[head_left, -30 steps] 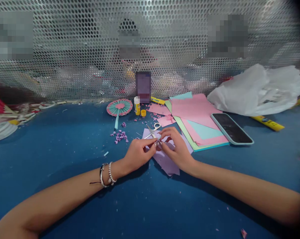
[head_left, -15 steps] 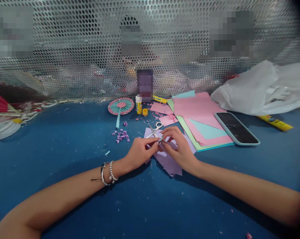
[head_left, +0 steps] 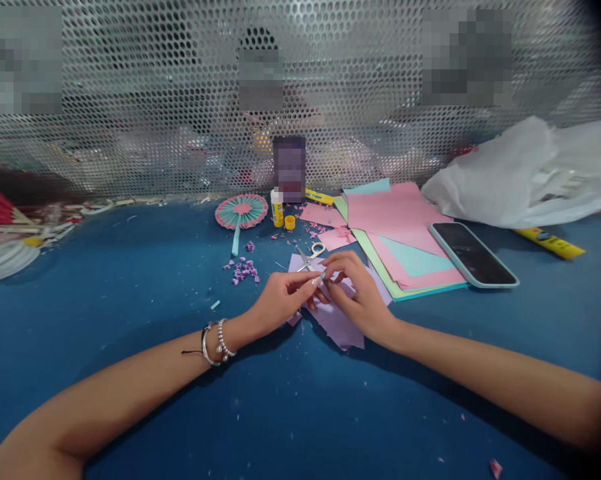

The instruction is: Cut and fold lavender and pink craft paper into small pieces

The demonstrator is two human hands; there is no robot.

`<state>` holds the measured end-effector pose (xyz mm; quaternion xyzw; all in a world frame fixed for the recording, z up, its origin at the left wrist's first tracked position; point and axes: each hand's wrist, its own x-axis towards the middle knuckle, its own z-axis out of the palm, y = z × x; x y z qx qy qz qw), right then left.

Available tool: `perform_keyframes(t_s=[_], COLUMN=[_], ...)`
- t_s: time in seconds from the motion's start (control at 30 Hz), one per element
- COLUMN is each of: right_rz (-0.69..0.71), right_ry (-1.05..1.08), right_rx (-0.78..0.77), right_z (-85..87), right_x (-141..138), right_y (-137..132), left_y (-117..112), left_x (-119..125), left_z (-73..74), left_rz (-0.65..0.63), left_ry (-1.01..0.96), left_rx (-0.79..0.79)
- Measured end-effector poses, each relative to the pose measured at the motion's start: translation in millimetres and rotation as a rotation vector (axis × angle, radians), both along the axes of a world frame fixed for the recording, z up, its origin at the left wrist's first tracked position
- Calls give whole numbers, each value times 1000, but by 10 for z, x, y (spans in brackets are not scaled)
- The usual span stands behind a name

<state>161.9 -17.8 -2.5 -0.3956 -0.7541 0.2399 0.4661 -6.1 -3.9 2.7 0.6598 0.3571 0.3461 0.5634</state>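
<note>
Blue table, pinched fingertips, paper bits underfoot of every move

Perforated grey metal mesh (head_left: 145,93) walls off the far edge of the smooth blue table (head_left: 130,280). A crumpled, translucent white plastic bag (head_left: 515,177) slumps at the right; beside it lie flat, overlapping pink, green and blue paper sheets (head_left: 393,212). A ragged-edged pale purple paper sheet (head_left: 343,325) rests beneath the hands, where a dragging wrist could crease it.

The left hand (head_left: 284,300) and right hand (head_left: 363,300) meet fingertip to fingertip, thumbs and forefingers drawn together, apparently pinching one tiny pale piece (head_left: 320,278) just above the purple sheet. It is too small for its shape to be told; too loose a pinch could drop it, too hard a squeeze flatten it.

The crisply pleated blue-and-pink paper rosette (head_left: 253,217) would crush under an elbow. White-handled metal scissors (head_left: 318,249) lie with parted blades near the fingers — a stray reach could nick skin. The uncapped yellow-and-white glue stick (head_left: 277,212) may dry out or tip, its round yellow cap (head_left: 290,222) just beside it. Smallest are the crinkled purple paper curls (head_left: 245,270) — light enough for a sleeve or draught to scatter.
</note>
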Motion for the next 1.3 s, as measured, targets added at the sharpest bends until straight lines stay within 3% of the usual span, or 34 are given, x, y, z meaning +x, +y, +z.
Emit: perform_keyframes(t_s=[0.27, 0.57, 1.1, 1.3], right_rz=[-47, -64, -100, -58], right_ry=[42, 22, 3, -95], right_rx=[-49, -30, 53, 81], right_z=[-34, -23, -29, -24], right_x=[-5, 3, 20, 9], right_y=[-2, -4, 13, -15], left_y=[15, 3, 6, 12], left_x=[-18, -16, -14, -30], left_z=[-47, -53, -36, -42], left_rz=[-22, 45, 47, 140], left_ry=[-40, 82, 89, 89], left_rx=[48, 152, 141, 141])
